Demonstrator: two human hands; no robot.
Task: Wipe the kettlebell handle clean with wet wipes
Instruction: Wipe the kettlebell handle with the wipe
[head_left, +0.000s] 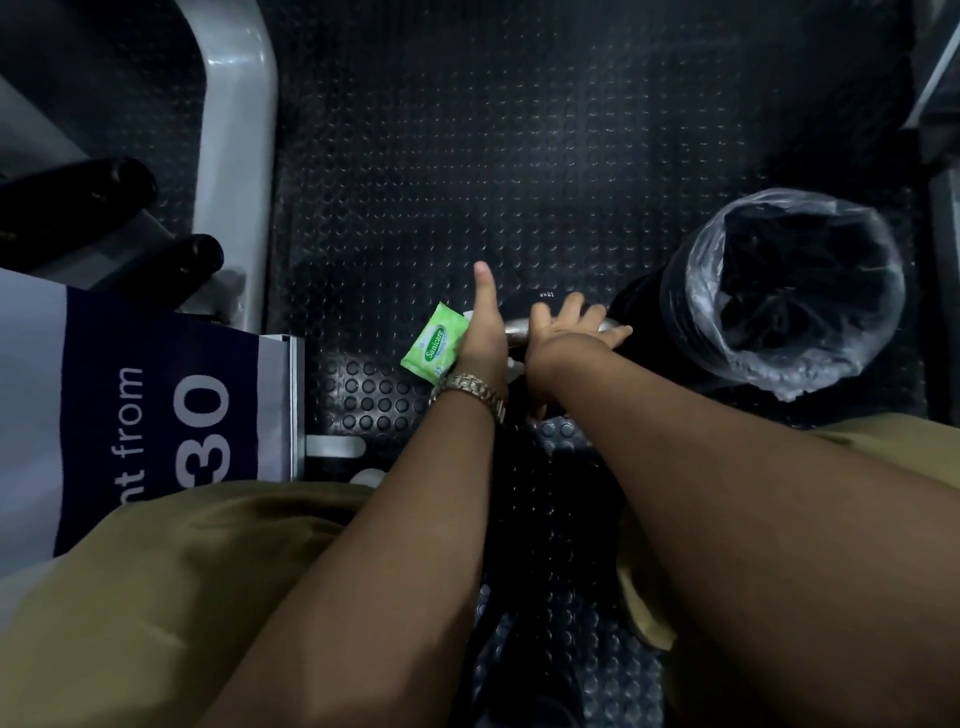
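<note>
Looked straight down at studded rubber floor (467, 156). Noted grey machine frame (236, 156) far left, two black rollers (197, 254) beside it, then blue-and-white sign (156, 405) marked "30".

Found green wipes pack (435, 343) flat on floor, right up against left hand (485, 338), maybe partly under it.

Found left hand at left end of kettlebell handle (517, 332), one digit stuck straight out away from body, other fingers hidden behind back of hand. Couldn't tell whether gripping anything. Saw gold watch (470, 389) on that wrist.

Spotted small white patch (514, 365) between the wrists, below handle. Too little visible to identify.

Located kettlebell (524, 304) on floor near centre, black body mostly covered by both hands, steel handle running left to right.

Saw right hand (571, 327) laid palm-down over handle, fingers straight and spread, not curled round it.

Noted black bin (675, 312) with clear liner (727, 353) just right of kettlebell. Couldn't tell about contact.

Saw olive fabric (156, 597) along bottom edge.
</note>
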